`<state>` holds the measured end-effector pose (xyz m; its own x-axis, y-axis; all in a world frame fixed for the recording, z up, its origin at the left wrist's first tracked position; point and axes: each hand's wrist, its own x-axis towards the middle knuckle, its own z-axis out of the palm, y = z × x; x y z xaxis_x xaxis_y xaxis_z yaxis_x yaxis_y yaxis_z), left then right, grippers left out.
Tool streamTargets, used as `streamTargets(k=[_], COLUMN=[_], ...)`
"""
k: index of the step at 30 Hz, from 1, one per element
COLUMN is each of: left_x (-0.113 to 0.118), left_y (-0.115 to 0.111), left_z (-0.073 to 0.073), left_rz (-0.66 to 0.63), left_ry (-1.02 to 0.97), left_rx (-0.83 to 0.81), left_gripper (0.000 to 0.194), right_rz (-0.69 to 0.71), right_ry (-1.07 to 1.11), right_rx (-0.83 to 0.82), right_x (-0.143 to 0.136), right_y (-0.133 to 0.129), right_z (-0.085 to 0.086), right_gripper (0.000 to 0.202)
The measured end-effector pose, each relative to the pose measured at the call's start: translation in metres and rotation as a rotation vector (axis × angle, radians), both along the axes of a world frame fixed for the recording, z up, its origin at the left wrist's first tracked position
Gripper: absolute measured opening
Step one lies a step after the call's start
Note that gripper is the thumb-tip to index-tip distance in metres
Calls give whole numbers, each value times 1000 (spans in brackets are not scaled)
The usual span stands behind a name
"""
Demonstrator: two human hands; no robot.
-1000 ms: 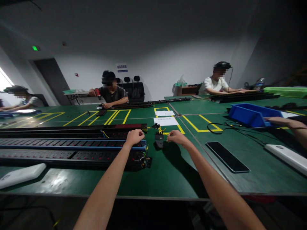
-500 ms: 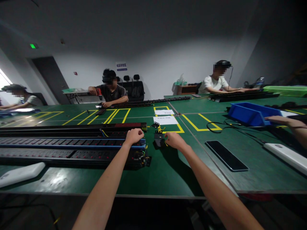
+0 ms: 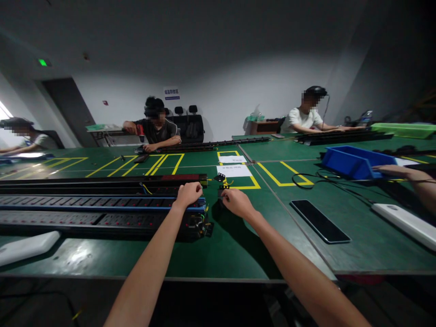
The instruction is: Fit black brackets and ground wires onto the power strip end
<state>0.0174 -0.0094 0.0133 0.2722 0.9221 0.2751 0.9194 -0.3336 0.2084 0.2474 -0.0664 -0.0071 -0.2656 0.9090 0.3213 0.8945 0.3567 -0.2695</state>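
Long black strips with rows of red dots lie side by side on the green table, their ends facing the middle. My left hand rests closed on the right end of the blue-edged strip; what its fingers hold, if anything, is too small to make out. Just right of the strip ends, my right hand is closed at a small black end piece, covering most of it. Behind it is another black bracket with yellow wires. Loose wires show at the nearest strip's end.
A dark phone and a white device with a black cable lie at the right. Another person's hand touches a blue bin. White papers lie beyond my hands. Across the table, a person holds a red drill.
My right hand has moved left, over the black end piece it was beside. My left hand stays on the strip end. The whole view has shifted slightly.
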Motion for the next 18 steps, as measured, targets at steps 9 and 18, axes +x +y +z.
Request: streamTargets(k=[9,18], left_x=[-9,-21], left_y=[8,30], left_z=[-1,13], left_rz=[-115,-208], left_ry=[-43,-124], left_rx=[-50,-149], left_gripper=[20,18], right_rz=[-9,-27], right_ry=[7,10], right_rx=[-52,-85], right_x=[1,0], right_y=[2,0], right_z=[0,3], right_gripper=[22,22])
